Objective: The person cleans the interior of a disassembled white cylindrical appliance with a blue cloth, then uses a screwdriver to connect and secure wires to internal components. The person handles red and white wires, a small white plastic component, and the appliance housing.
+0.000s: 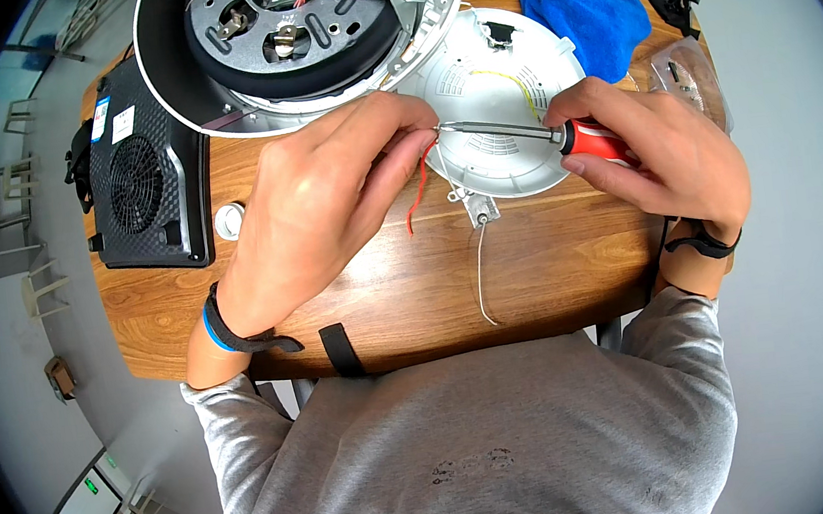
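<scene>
My right hand [656, 146] is wrapped round a screwdriver [598, 142] with a red and black handle. Its metal shaft points left, and the tip meets the fingertips of my left hand [329, 185]. Those fingers are pinched on the end of a red wire [416, 191], whose loose length hangs down; the small part at the screwdriver's tip is mostly hidden. Behind the shaft lies a round white plastic base cover [482, 164] with vent slots. A small metal piece [482, 211] with a white wire [481, 275] rests at its near edge.
A rice-cooker-like round housing [294, 44] with exposed wiring stands at the far side. At left lies a black appliance [147, 174] with a fan grille, beside a small white round part [229, 221]. A blue cloth [587, 16] and a clear plastic bag [692, 77] are at right.
</scene>
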